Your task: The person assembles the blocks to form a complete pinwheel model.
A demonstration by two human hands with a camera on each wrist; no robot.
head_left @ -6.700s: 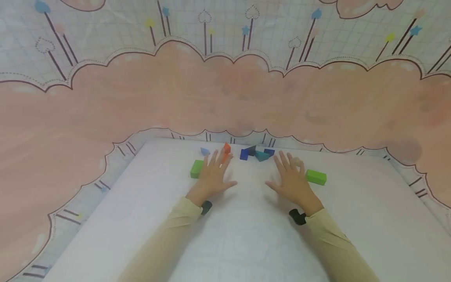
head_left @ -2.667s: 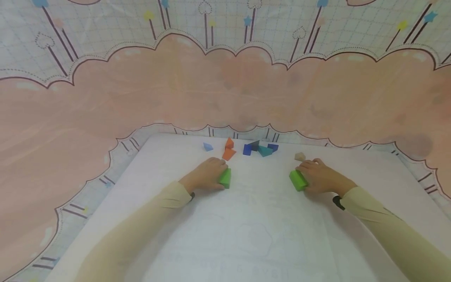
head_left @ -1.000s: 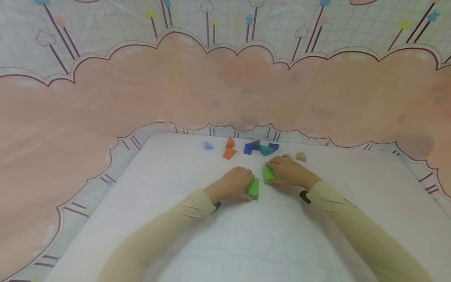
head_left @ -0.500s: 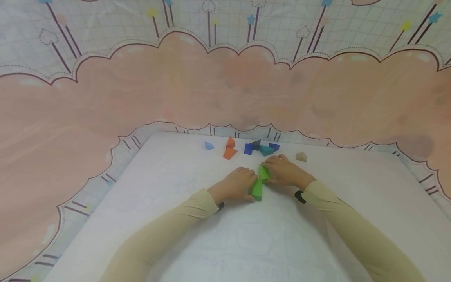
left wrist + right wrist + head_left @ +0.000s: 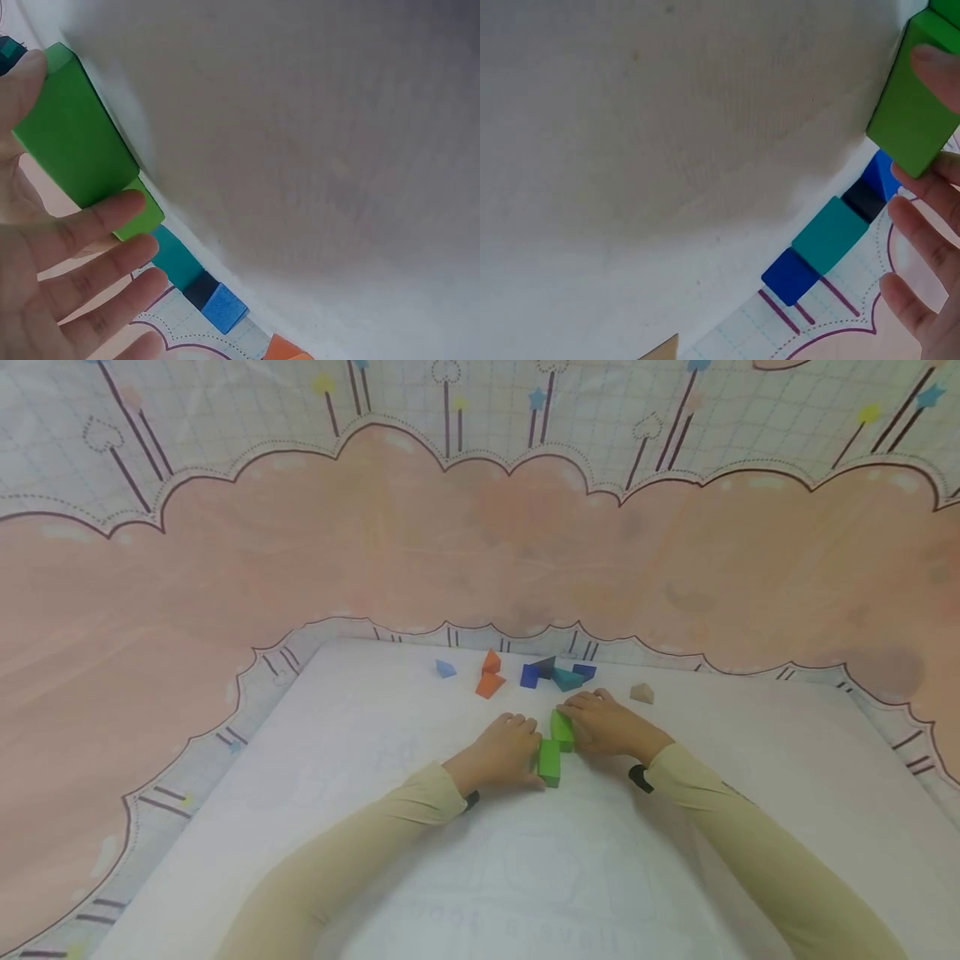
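Observation:
Two bright green rectangular blocks stand on the white table, offset from each other and seeming to touch where they meet. My left hand [image 5: 498, 752] holds the nearer green block [image 5: 550, 768] between thumb and index finger, one at each end. In the left wrist view its other fingers [image 5: 105, 266] are spread apart from the block. My right hand [image 5: 606, 724] holds the farther green block [image 5: 562, 728]. The right wrist view shows that thumb on the block's side [image 5: 907, 112] and a fingertip at its end.
Along the table's back lie a light blue block [image 5: 445, 669], orange blocks [image 5: 490, 685], a blue block [image 5: 528, 677], a dark block [image 5: 545, 667], a teal block [image 5: 567, 680] and another blue block [image 5: 585, 672]. A wooden-coloured block [image 5: 642, 693] lies right. Patterned cloth [image 5: 480, 552] rises behind.
Both hands took up the green blocks, which lay far apart, and brought them inward until they met. Over the last half second, the two blocks have shifted only slightly.

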